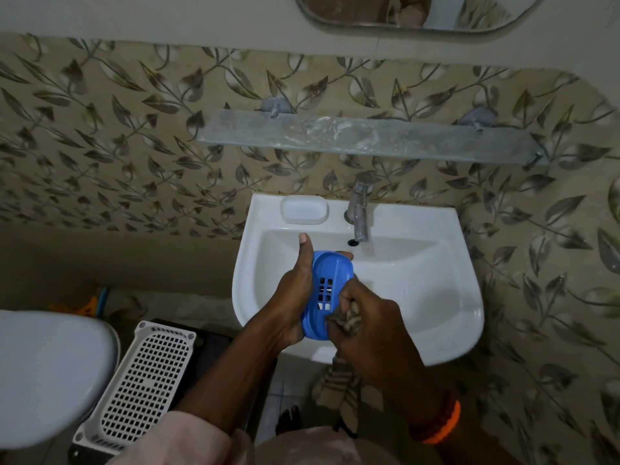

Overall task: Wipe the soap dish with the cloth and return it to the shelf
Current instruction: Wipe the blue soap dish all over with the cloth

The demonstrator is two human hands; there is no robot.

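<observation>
Nearest: right hand (365, 325) bunched round a striped cloth (349, 318), pressing it on the lower edge of the dish (327, 293); the cloth's loose end hangs below the wrist in front of the sink's front rim. Orange band (443, 427) on that wrist. Left hand (292, 293) grips the dish from its left side, thumb sticking up past the top edge, fingertips showing at the far rim. Dish is blue, oval, slotted in the middle, held tilted over the sink (446, 297) basin, touching neither sink nor shelf. Lower left: white perforated crate (141, 380) on the floor, just beside a toilet (43, 370). On the sink's back ledge, a white soap tray (304, 210) left of the tap (359, 209). Above that, glass shelf (369, 137) on the leaf-patterned wall, smeared white at mid-span. Mirror (416, 11) edge at the very top.
</observation>
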